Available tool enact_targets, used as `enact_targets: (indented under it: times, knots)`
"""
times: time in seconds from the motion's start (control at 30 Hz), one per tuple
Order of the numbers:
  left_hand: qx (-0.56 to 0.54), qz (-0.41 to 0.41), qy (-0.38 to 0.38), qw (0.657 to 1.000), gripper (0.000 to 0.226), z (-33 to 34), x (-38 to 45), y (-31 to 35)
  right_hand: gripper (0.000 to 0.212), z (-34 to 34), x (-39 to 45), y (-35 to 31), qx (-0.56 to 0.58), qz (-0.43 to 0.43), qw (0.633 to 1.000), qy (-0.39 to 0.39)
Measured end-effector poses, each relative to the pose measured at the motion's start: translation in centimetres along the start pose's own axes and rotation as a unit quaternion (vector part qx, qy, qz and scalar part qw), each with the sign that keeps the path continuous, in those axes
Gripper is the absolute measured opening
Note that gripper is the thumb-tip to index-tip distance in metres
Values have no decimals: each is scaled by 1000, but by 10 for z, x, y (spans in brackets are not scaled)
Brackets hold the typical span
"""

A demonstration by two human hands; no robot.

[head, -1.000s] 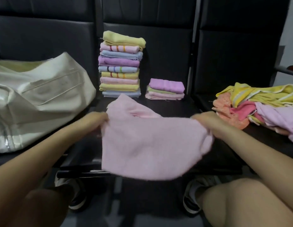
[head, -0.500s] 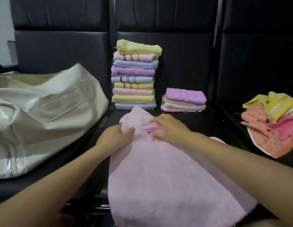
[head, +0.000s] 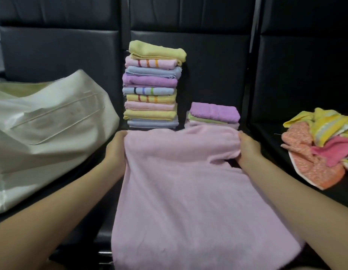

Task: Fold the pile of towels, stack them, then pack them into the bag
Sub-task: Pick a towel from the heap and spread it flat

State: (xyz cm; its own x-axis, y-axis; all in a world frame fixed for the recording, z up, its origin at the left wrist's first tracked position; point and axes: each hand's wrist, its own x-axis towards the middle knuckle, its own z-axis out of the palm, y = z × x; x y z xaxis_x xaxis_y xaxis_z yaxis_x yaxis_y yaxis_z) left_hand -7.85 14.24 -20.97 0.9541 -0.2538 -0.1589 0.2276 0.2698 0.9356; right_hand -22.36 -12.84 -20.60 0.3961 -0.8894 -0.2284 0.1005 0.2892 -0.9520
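A light pink towel (head: pixel 181 188) lies spread on the black seat in front of me, its near end hanging over the seat edge. My left hand (head: pixel 116 151) grips its far left corner. At the far right corner, my right hand (head: pixel 247 149) pinches the bunched cloth. Behind the towel stands a tall stack of folded towels (head: pixel 152 84), with a short stack (head: pixel 214 114) of three to its right. A cream bag (head: pixel 46 129) slumps on the left seat. The unfolded pile (head: pixel 321 143) lies on the right seat.
Black padded backrests (head: pixel 208 61) rise close behind the stacks. A narrow gap separates the middle seat from the right seat (head: pixel 266 137). The bag fills most of the left seat.
My hands moved apart from the middle of the towel's far edge out to its two far corners, drawing that edge wide and flat in front of the stacks.
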Motion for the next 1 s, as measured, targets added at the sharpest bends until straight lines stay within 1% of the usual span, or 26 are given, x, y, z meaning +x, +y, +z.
enact_targets:
  times: [0.03, 0.07, 0.1, 0.17, 0.2, 0.23, 0.27, 0.3, 0.33, 0.37, 0.4, 0.43, 0.47, 0.5, 0.53, 0.57, 0.6, 0.63, 0.67, 0.7, 0.73, 0.8, 0.9, 0.93, 0.97, 1.0]
  knots:
    - [18, -1, 10, 1000, 25, 3, -2, 0, 18, -8, 6, -1, -56, -13, 998, 34]
    - [48, 5, 25, 999, 17, 5, -2, 0, 22, -14, 9, -3, -121, -31, 990, 63]
    - [82, 20, 34, 996, 16, 8, -2, 0, 29, -19, 11, -4, -194, -57, 976, 79]
    - [181, 99, 20, 978, 17, 8, -3, -2, 33, -25, 13, -3, -343, -123, 929, 61]
    - [252, 150, 5, 956, 17, 4, 0, -6, 33, -27, 12, -1, -419, -151, 894, 49]
    - [338, 190, -5, 922, 17, 0, 1, -10, 36, -28, 11, 0, -486, -170, 856, 42]
    - [412, 213, -4, 886, 13, -4, 6, -13, 43, -28, 11, 0, -541, -198, 816, 41]
    - [467, 221, 3, 856, 5, -7, 9, -15, 50, -27, 12, 0, -579, -229, 782, 35]
    - [497, 227, 11, 837, 6, -9, 12, -16, 52, -22, 13, -2, -595, -266, 758, 25]
    - [513, 240, 18, 824, 16, -7, 13, -15, 50, -16, 14, -5, -591, -295, 751, 4]
    - [516, 252, 23, 819, 21, -2, 15, -12, 47, -10, 17, -8, -577, -319, 751, -27]
    - [512, 265, 27, 817, 21, 4, 15, -10, 44, -2, 18, -9, -557, -337, 756, -66]
    - [502, 266, 24, 823, 17, 12, 14, -9, 42, 5, 18, -9, -533, -348, 764, -108]
    - [495, 261, 13, 829, 14, 20, 12, -10, 41, 12, 16, -9, -511, -349, 770, -157]
    - [494, 256, -10, 831, 16, 27, 9, -13, 41, 18, 13, -6, -494, -347, 768, -213]
    - [509, 260, -44, 820, 21, 32, 7, -19, 41, 22, 8, -2, -497, -333, 756, -266]
    - [537, 273, -82, 794, 29, 36, 2, -25, 41, 26, 6, 5, -523, -320, 731, -302]
    - [566, 295, -115, 761, 35, 39, -2, -32, 39, 29, 4, 11, -563, -316, 698, -310]
    - [586, 316, -138, 734, 36, 40, -6, -37, 38, 29, 4, 16, -594, -321, 674, -298]
    - [592, 335, -146, 718, 32, 41, -9, -40, 39, 29, 5, 18, -605, -331, 668, -281]
    - [595, 350, -144, 709, 29, 40, -12, -40, 42, 28, 6, 20, -599, -343, 674, -262]
    - [602, 386, -131, 687, 25, 37, -13, -36, 46, 23, 7, 20, -570, -361, 700, -236]
    - [601, 483, -146, 620, 24, 25, -6, -34, 41, 12, 5, 22, -522, -404, 721, -212]
    - [598, 512, -137, 601, 26, 20, -3, -34, 37, 7, 2, 21, -510, -414, 723, -211]
    - [587, 534, -120, 597, 28, 17, -1, -34, 32, 2, 0, 21, -507, -419, 721, -218]
    - [574, 545, -109, 601, 28, 15, -2, -33, 27, -2, -3, 20, -508, -420, 716, -230]
